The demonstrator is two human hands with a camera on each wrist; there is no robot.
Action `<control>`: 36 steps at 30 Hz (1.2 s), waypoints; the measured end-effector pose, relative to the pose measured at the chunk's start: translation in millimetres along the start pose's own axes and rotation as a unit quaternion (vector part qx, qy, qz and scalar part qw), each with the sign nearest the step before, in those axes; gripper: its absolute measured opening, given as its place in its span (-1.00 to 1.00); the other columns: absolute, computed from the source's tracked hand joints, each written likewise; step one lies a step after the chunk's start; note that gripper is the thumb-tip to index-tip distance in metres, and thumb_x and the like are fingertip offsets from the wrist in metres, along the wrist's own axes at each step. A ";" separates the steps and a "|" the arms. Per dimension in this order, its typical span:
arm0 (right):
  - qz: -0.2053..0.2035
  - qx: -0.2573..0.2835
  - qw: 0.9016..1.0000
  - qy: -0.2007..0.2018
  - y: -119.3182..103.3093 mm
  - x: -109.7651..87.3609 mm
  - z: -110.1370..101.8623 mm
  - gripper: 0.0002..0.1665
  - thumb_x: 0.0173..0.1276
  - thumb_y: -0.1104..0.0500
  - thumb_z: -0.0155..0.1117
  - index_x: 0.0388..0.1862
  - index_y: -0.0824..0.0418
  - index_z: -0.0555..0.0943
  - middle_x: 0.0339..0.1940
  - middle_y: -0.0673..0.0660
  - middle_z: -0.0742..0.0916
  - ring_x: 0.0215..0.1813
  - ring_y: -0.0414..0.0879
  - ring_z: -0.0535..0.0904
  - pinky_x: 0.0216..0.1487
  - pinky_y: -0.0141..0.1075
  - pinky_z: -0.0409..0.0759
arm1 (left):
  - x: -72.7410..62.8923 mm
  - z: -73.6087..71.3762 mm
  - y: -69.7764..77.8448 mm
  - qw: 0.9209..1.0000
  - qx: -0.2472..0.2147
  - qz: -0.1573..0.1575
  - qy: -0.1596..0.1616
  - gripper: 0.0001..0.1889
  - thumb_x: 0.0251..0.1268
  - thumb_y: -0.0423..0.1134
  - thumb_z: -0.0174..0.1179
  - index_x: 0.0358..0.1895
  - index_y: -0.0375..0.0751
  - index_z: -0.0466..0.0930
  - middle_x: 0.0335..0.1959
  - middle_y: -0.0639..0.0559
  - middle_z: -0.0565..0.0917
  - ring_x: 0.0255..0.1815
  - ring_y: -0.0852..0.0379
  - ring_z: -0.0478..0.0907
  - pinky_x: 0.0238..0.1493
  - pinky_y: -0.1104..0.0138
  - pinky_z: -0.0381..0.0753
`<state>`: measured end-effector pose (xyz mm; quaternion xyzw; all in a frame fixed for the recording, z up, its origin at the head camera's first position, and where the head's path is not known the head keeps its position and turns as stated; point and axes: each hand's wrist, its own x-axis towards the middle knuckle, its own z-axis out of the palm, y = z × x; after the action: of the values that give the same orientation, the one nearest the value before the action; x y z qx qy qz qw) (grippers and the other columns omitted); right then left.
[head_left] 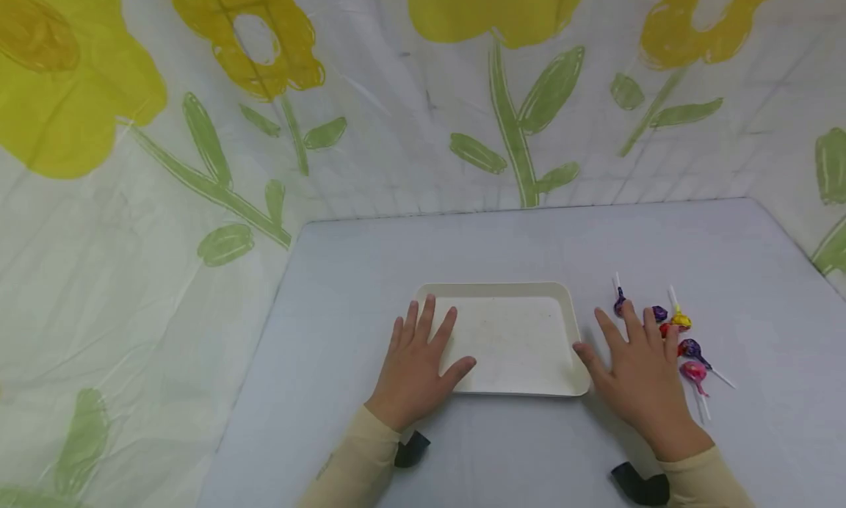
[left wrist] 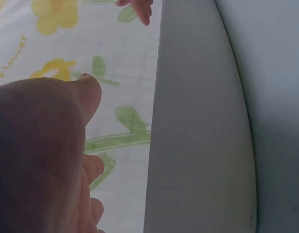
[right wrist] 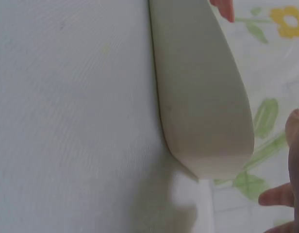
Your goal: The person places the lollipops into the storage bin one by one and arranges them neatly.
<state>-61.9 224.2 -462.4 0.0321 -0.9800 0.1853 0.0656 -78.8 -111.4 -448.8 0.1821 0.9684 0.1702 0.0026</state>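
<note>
A shallow white tray (head_left: 512,346) lies on the table. My left hand (head_left: 419,368) is over its left side, fingers spread and holding nothing. To the right of the tray is my right hand (head_left: 637,379), also spread and holding nothing, with its thumb close to the tray's right rim. Several wrapped lollipops lie beside and partly behind the right hand's fingers: a purple lollipop (head_left: 619,303), a yellow lollipop (head_left: 681,320), a dark purple lollipop (head_left: 690,348) and a pink lollipop (head_left: 694,371). A red one is partly hidden. Both wrist views show the tray's outer wall (right wrist: 203,107).
A pale cloth covers the table (head_left: 370,258). Behind it and at the sides hangs a white sheet (head_left: 383,148) printed with yellow flowers. Black bands (head_left: 413,449) sit at both wrists, below the cream sleeves (head_left: 360,456).
</note>
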 end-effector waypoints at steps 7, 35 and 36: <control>0.046 0.003 0.999 -0.018 8.6 -2.4 1.6 -0.06 0.63 -0.38 -0.10 0.59 0.35 0.32 0.58 0.62 0.21 0.60 0.60 -0.05 0.51 0.48 -0.32 | 0.7 6.6 -8.1 1.000 0.008 -0.013 0.001 -0.13 0.53 0.45 -0.15 0.73 0.07 0.06 0.75 -0.12 -0.18 0.75 -0.26 -0.26 0.65 -0.15 -0.17; 0.091 0.016 0.994 0.058 35.9 -8.0 0.3 -0.61 0.35 0.46 0.16 0.12 0.63 0.57 0.17 0.60 0.53 0.18 0.59 0.39 0.20 0.46 0.39 | 0.5 12.8 -28.4 0.992 -0.056 -0.108 0.042 -0.22 0.66 0.17 -0.06 0.60 -0.43 0.20 0.40 -0.38 0.51 0.36 -0.36 0.50 0.36 -0.15 0.43; 0.100 0.015 0.993 0.054 35.7 -7.1 -0.1 -0.61 0.37 0.45 0.19 0.13 0.65 0.56 0.17 0.60 0.52 0.19 0.59 0.38 0.21 0.46 0.39 | 0.8 12.9 -28.8 0.992 -0.053 -0.107 0.046 -0.24 0.67 0.15 -0.06 0.59 -0.44 0.23 0.37 -0.38 0.54 0.32 -0.36 0.52 0.34 -0.15 0.45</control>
<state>-58.0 257.7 -476.1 -0.0749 -0.9703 0.2075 0.0988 -88.8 -132.2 -470.4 0.0694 0.9711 0.2281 -0.0141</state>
